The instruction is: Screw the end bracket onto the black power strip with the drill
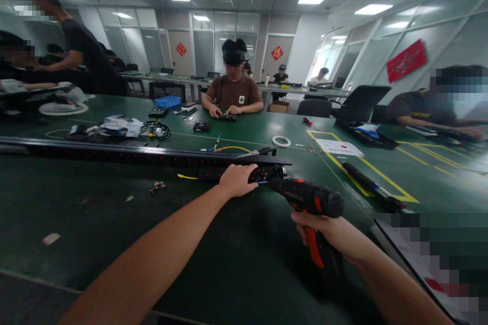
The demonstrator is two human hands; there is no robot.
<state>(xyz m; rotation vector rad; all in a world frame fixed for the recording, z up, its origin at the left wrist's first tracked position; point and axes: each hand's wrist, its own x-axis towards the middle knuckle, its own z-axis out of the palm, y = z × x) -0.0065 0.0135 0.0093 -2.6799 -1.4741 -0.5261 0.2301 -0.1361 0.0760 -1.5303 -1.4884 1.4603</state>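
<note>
Black wired part (261, 175) lies on the green table (160, 254), just on the near side of the long black rail (152, 156), at the rail's right-hand end. The left hand (237, 182) reaches over it from the near side, fingers across the top and thumb lower, pinching the part between them, probably to keep it from sliding or turning. The exposed inner pieces show past the fingertips, so the grip seems set back to leave that end free. The right hand (318, 223) is wrapped around the handle of the drill (310, 198), its nose pointing left toward the uncovered end; whether it touches anything there I cannot tell. Holding it by the handle likely gives the wrist good control of where the nose points.

A yellow cable (187, 177) sticks out to the left of the part, away from the drill, which may help keep it from snagging. Small brass-coloured bits (158, 186) sit together on the near side of the rail, perhaps grouped so they stay within reach. Beyond the rail lies a white ring (281, 141), and a person (234, 94) across the table handles a small dark item (227, 118)
</note>
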